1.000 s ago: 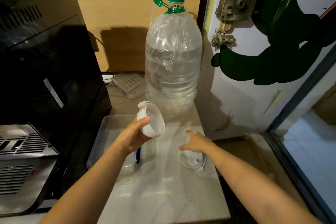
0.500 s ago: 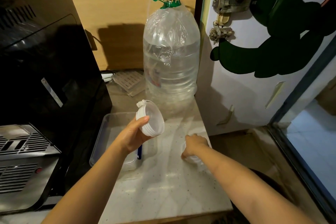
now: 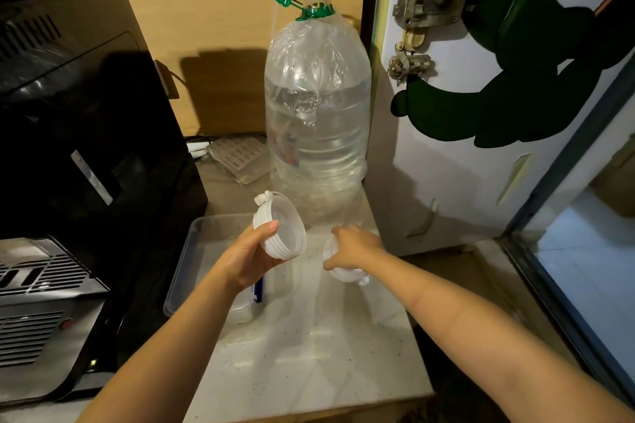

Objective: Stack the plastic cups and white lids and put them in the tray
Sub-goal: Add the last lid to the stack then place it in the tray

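My left hand (image 3: 251, 256) gripped one stack of about five lids (image 3: 280, 228), held above the tray (image 3: 187, 251). To its right, my right hand (image 3: 354, 247) clasped one lid (image 3: 345, 273) by the rim over the counter (image 3: 309, 354). They looked light, thin, slippery; rim holds suited them.

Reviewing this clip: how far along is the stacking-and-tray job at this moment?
Midway, by the look of it. Done: the left hand holds a stack of white lids above the clear tray. In hand: the right hand grips another white lid on the counter. Left: add that lid to the stack and set it in the tray. No plastic cups are clearly visible, so their status is unknown.
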`<action>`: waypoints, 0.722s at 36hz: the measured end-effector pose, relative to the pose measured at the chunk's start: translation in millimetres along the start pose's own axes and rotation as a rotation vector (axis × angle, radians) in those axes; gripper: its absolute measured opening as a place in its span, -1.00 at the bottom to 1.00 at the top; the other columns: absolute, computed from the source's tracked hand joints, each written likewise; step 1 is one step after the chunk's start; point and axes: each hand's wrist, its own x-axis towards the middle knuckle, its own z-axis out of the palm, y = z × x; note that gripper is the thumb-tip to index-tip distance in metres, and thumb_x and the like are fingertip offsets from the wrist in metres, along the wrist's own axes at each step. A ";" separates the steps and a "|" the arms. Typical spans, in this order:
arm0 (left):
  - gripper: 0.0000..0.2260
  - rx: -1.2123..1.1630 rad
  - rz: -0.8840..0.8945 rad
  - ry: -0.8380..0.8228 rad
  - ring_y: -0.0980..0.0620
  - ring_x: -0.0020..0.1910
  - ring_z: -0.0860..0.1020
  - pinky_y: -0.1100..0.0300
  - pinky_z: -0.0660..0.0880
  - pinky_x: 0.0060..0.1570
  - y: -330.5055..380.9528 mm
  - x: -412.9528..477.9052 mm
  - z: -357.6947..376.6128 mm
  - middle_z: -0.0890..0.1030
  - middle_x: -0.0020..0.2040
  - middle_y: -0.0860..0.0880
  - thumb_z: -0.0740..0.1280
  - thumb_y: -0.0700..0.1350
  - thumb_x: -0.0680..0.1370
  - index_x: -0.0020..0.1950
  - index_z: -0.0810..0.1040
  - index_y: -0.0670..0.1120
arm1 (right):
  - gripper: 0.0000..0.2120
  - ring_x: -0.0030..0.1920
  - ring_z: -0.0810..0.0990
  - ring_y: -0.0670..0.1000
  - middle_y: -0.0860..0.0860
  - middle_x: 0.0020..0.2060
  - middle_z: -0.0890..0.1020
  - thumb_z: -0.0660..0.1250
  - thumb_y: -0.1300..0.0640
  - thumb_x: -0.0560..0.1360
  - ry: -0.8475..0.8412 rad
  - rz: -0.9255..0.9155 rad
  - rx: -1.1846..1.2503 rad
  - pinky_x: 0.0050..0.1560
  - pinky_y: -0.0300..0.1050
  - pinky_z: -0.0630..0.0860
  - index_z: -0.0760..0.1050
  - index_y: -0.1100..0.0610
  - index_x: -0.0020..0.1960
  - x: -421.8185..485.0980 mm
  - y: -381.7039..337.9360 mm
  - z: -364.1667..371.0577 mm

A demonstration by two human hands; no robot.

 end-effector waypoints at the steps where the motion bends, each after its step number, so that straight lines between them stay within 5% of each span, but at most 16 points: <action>1: 0.06 0.004 -0.003 0.010 -0.11 0.14 0.48 0.09 0.61 -0.15 -0.4 0.0 -0.7 0.47 0.18 -0.12 0.60 0.16 -0.08 0.35 0.30 -0.04 | -0.35 0.20 0.49 0.23 0.14 0.26 0.44 0.38 -0.18 0.31 0.021 -0.014 0.011 0.07 0.07 0.46 0.31 0.04 0.31 -1.3 -2.0 -7.3; 8: 0.13 -0.020 -0.012 0.038 -0.15 0.19 0.47 0.05 0.61 -0.08 0.3 -1.1 -3.7 0.43 0.24 -0.15 0.61 0.16 -0.08 0.41 0.23 -0.04 | -0.25 0.33 0.36 0.26 0.13 0.41 0.27 0.37 -0.16 0.38 0.218 -0.114 0.247 0.20 0.06 0.39 0.09 -0.15 0.47 -21.2 -8.8 -70.0; 15: 0.05 -0.085 -0.009 0.044 -0.14 0.12 0.50 0.08 0.62 -0.20 3.3 -2.0 5.4 0.49 0.17 -0.13 0.62 0.12 -0.12 0.31 0.31 -0.04 | -0.42 0.16 0.42 0.10 0.09 0.20 0.36 0.47 -0.02 0.29 0.463 -0.318 0.791 0.11 -0.07 0.41 0.33 -0.06 0.24 -38.5 -17.8 -100.8; 20: -0.08 -0.144 0.002 0.009 -0.13 0.10 0.51 0.06 0.62 -0.18 2.4 -2.7 12.9 0.51 0.15 -0.14 0.63 0.10 -0.11 0.19 0.41 -0.03 | -0.38 0.02 0.41 0.03 -0.07 -0.05 0.35 0.44 -0.05 0.17 0.462 -0.407 1.042 0.02 -0.03 0.47 0.18 0.06 0.07 -52.6 -31.0 -94.4; 24: -0.13 -0.202 0.024 -0.014 -0.13 0.10 0.51 0.04 0.62 -0.12 4.0 -2.3 16.5 0.52 0.13 -0.13 0.62 0.10 -0.09 0.17 0.44 -0.03 | -0.37 0.08 0.43 0.02 0.04 0.10 0.38 0.43 -0.01 0.15 0.433 -0.373 1.144 0.08 -0.05 0.51 0.18 0.12 0.07 -56.5 -41.2 -82.0; 26: -0.15 -0.196 0.046 -0.048 -0.11 0.11 0.49 0.04 0.60 -0.07 5.7 -2.7 17.8 0.51 0.14 -0.12 0.61 0.12 -0.04 0.20 0.44 -0.02 | -0.36 0.05 0.46 -0.04 0.00 0.09 0.40 0.44 0.01 0.13 0.407 -0.368 1.219 -0.01 -0.21 0.53 0.22 0.12 0.08 -57.0 -45.3 -76.0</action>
